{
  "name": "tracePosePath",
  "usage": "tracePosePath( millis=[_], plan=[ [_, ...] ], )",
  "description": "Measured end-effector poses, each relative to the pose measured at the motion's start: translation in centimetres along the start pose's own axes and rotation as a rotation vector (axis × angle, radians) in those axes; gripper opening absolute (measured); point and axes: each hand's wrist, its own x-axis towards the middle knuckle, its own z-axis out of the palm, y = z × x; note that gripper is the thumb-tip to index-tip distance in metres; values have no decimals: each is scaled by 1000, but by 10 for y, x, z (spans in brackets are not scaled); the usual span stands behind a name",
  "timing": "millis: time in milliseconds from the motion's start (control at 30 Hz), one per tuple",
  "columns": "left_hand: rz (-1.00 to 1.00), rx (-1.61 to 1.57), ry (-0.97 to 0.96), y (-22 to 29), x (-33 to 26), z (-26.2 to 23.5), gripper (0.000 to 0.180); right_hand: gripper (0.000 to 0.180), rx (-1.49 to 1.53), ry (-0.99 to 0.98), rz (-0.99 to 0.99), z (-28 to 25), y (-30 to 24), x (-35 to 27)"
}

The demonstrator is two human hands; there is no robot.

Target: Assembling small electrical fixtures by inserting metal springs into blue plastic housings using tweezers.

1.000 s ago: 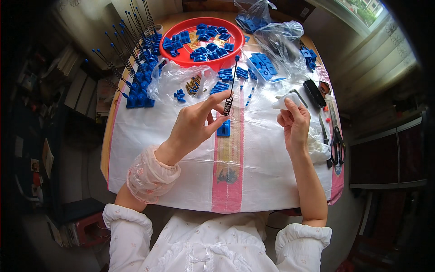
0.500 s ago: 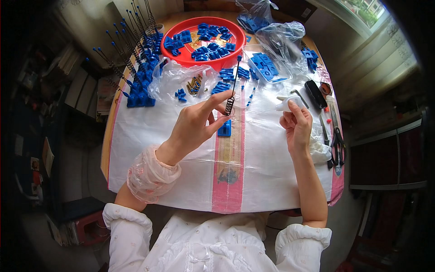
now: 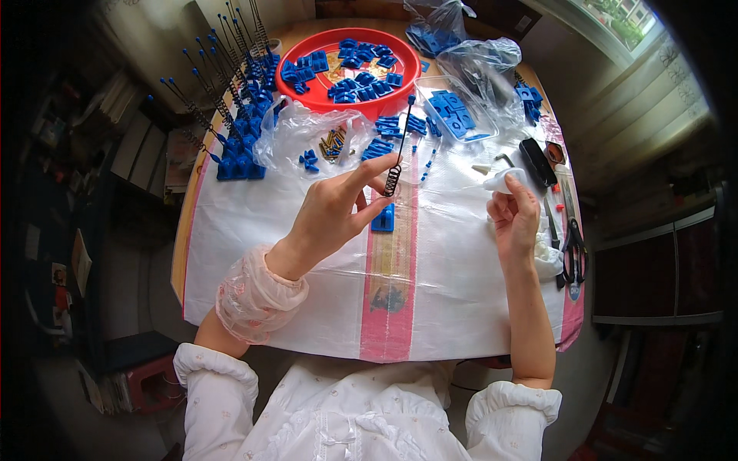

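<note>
Black spring (image 3: 393,182) in left hand (image 3: 324,217)

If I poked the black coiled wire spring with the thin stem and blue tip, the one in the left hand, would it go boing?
Probably: the black coiled wire spring has loops that look bouncy. Its long, thin stem would likely wobble, with that blue tip on top. It seems light, since the left hand just pinches it.

White top (image 3: 307,399) in softly gathered cloth, with a sheer peach oversleeve (image 3: 257,300).

Tiny motifs dot the cloth, and ruffled white trim (image 3: 296,422) runs down the near front. Left sleeve (image 3: 219,392) and right sleeve (image 3: 507,419) end in puffed, gathered cuffs; the oversleeve, patterned in pink, bunches around the left forearm (image 3: 217,336).
</note>
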Motion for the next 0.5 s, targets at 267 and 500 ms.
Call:
tracePosePath(
  millis=[267,500],
  plan=[
    [-11,0,-5,-1,0,1,64,12,-25,-62,-25,12,14,-12],
    [-16,3,-9,-1,0,1,64,12,-41,-70,-48,14,13,-14]
  ],
)
